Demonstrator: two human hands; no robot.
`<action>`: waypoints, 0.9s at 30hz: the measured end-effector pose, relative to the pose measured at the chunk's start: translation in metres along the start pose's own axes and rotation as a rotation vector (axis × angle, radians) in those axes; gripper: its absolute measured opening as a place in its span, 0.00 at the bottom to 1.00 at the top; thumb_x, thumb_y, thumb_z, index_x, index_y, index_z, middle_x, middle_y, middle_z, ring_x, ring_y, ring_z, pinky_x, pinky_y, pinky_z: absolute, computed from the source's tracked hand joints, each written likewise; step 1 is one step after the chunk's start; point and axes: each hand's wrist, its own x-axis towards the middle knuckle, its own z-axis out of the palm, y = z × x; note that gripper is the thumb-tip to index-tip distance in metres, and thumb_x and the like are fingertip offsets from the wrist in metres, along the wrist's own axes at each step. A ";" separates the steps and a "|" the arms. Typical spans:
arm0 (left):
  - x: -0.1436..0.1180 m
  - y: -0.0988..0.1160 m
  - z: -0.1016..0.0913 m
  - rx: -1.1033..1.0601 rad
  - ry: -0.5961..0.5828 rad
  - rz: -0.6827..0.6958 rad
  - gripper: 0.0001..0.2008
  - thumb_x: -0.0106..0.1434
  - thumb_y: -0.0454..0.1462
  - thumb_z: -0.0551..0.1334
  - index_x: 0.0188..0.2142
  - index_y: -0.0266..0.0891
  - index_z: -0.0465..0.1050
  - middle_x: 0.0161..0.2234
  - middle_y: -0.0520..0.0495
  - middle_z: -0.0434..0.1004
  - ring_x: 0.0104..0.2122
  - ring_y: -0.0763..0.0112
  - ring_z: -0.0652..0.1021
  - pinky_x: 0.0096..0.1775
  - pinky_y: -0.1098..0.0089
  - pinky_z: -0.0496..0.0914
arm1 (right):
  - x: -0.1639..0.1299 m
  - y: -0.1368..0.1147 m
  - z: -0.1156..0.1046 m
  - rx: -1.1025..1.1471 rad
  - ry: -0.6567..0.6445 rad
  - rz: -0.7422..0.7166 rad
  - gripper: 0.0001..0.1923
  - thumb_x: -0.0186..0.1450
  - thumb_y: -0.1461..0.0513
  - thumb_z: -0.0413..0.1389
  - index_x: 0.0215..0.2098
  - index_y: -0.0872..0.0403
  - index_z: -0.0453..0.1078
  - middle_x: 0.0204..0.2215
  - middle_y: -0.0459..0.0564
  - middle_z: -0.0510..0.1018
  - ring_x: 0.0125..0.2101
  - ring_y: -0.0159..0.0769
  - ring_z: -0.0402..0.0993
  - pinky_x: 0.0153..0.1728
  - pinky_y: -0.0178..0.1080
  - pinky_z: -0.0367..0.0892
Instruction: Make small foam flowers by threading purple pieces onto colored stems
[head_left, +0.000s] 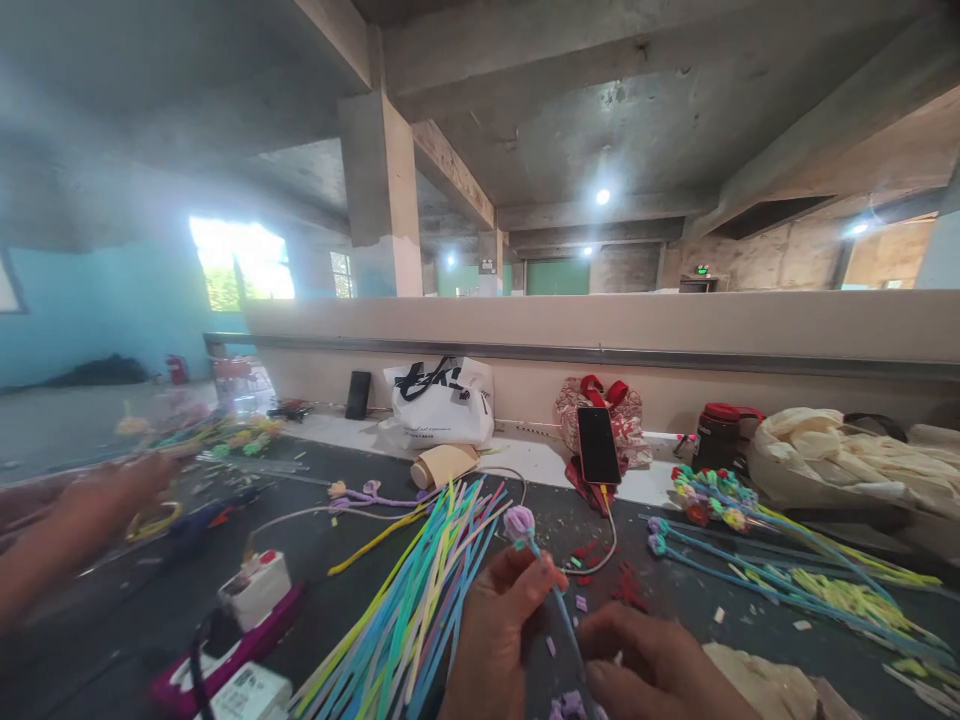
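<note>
The flower stem [534, 545], blue with a lilac bud, stands tilted over the dark table [360, 560]; the left hand [495, 630] pinches it below the bud, the right hand [660, 670] is closed on its lower end; left of the stem lies a bundle of straws [420, 600], behind it a phone [598, 445] and a low wall [600, 325]; beyond the wall, an open concrete hall; another person's hand [97, 500] far left.
</note>
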 end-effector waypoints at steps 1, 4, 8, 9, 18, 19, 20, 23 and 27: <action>0.000 -0.002 0.000 -0.004 -0.007 -0.014 0.10 0.37 0.36 0.68 0.19 0.35 0.68 0.14 0.54 0.68 0.14 0.79 0.66 0.17 0.77 0.58 | 0.005 -0.002 0.004 0.026 -0.004 -0.023 0.06 0.53 0.62 0.51 0.26 0.57 0.67 0.21 0.43 0.70 0.25 0.30 0.64 0.23 0.29 0.57; 0.001 -0.004 0.000 -0.032 -0.016 -0.036 0.10 0.38 0.36 0.67 0.21 0.36 0.68 0.15 0.53 0.70 0.15 0.78 0.68 0.19 0.76 0.60 | 0.014 -0.002 0.011 0.072 -0.012 -0.040 0.06 0.54 0.62 0.49 0.22 0.58 0.62 0.17 0.41 0.63 0.22 0.27 0.59 0.21 0.28 0.54; 0.003 -0.006 0.000 -0.014 -0.043 -0.056 0.12 0.39 0.37 0.67 0.25 0.35 0.71 0.16 0.51 0.72 0.15 0.78 0.68 0.19 0.77 0.60 | 0.015 -0.001 0.010 0.178 -0.001 -0.032 0.09 0.54 0.60 0.49 0.20 0.56 0.57 0.16 0.40 0.58 0.19 0.25 0.55 0.20 0.28 0.52; 0.004 -0.007 -0.001 0.005 -0.056 -0.072 0.13 0.38 0.37 0.67 0.26 0.34 0.71 0.17 0.50 0.72 0.15 0.77 0.68 0.19 0.77 0.60 | 0.015 -0.002 0.008 0.199 -0.007 -0.028 0.09 0.54 0.60 0.49 0.20 0.56 0.57 0.16 0.40 0.57 0.19 0.24 0.54 0.19 0.28 0.52; 0.008 -0.017 -0.003 0.121 -0.040 -0.015 0.12 0.35 0.39 0.68 0.17 0.34 0.69 0.16 0.50 0.72 0.14 0.79 0.65 0.18 0.77 0.55 | 0.007 -0.007 0.008 0.358 -0.023 0.047 0.15 0.51 0.53 0.53 0.18 0.56 0.57 0.14 0.38 0.55 0.16 0.23 0.51 0.17 0.27 0.49; 0.007 -0.017 -0.002 0.126 -0.041 -0.016 0.12 0.35 0.39 0.68 0.17 0.34 0.69 0.16 0.50 0.71 0.14 0.80 0.65 0.18 0.77 0.55 | 0.006 -0.008 0.008 0.358 -0.024 0.058 0.15 0.51 0.53 0.52 0.18 0.56 0.57 0.14 0.38 0.56 0.16 0.23 0.51 0.17 0.28 0.49; 0.005 -0.017 -0.001 0.135 -0.049 -0.027 0.11 0.36 0.38 0.68 0.17 0.34 0.68 0.15 0.51 0.71 0.13 0.81 0.64 0.18 0.78 0.55 | 0.004 -0.009 0.007 0.353 -0.033 0.068 0.15 0.51 0.54 0.53 0.18 0.56 0.57 0.14 0.38 0.56 0.16 0.23 0.50 0.18 0.28 0.49; -0.001 -0.015 0.003 0.147 -0.077 -0.080 0.10 0.39 0.38 0.67 0.17 0.35 0.67 0.15 0.53 0.70 0.14 0.81 0.64 0.18 0.78 0.56 | 0.001 -0.011 0.002 0.317 -0.061 0.101 0.13 0.52 0.57 0.52 0.17 0.56 0.57 0.13 0.38 0.57 0.15 0.22 0.50 0.16 0.27 0.46; -0.010 -0.014 0.010 0.084 -0.032 -0.111 0.10 0.39 0.36 0.67 0.20 0.37 0.66 0.17 0.54 0.71 0.15 0.80 0.66 0.19 0.79 0.57 | -0.003 -0.011 -0.006 0.199 -0.005 0.062 0.07 0.52 0.64 0.49 0.17 0.56 0.58 0.12 0.38 0.59 0.14 0.22 0.51 0.15 0.27 0.47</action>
